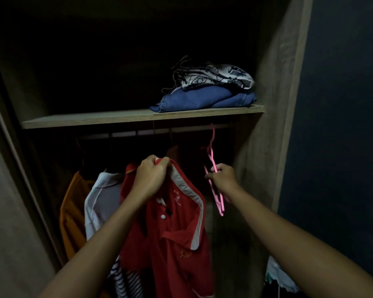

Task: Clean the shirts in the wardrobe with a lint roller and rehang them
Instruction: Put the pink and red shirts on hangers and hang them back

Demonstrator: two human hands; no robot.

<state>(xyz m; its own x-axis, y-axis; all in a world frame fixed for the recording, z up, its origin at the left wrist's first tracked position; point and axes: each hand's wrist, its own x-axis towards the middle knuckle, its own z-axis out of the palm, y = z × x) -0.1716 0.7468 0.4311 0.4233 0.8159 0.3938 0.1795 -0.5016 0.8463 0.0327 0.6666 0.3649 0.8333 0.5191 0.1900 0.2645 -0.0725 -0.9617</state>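
A: While the left hand (pixel 152 172) grips the collar of the red polo shirt with pale grey-white trim (pixel 177 233), fingers curled tight on the fabric, the shirt hangs in front of the open wardrobe, below the dark metal rail (pixel 151 132). No hanger in it that I can see.

B: Right hand?

A: The right hand (pixel 223 176) pinches the thin pink plastic hangers (pixel 218 198), fingers clamped round the bars. Looks like more than one, tilted. The hook is up near the rail; can't tell if it's on it.

B: Lint roller?

A: Not in view. Can't judge whether this shirt has been cleaned.

B: Risks?

A: It's a one-hand collar grip, so the shirt's whole weight is on that pinch. It could slip and drop onto the striped garment (pixel 127 280) below. The hangers are bunched, so pulling one may drag or tangle the other. Feeding a hanger through the neck opening single-handed could leave one shoulder off, and then the shirt slides off once hung.

B: Neighbours?

A: The orange shirt (pixel 73 207) and the white-and-grey shirt (pixel 101 201) hang just left, close enough to get knocked. The light is dim too, so the hook could miss the rail. The folded blue denim (pixel 202 100) and the patterned black-and-white cloth (pixel 213 77) sit on the wooden shelf (pixel 138 119) above, well apart.
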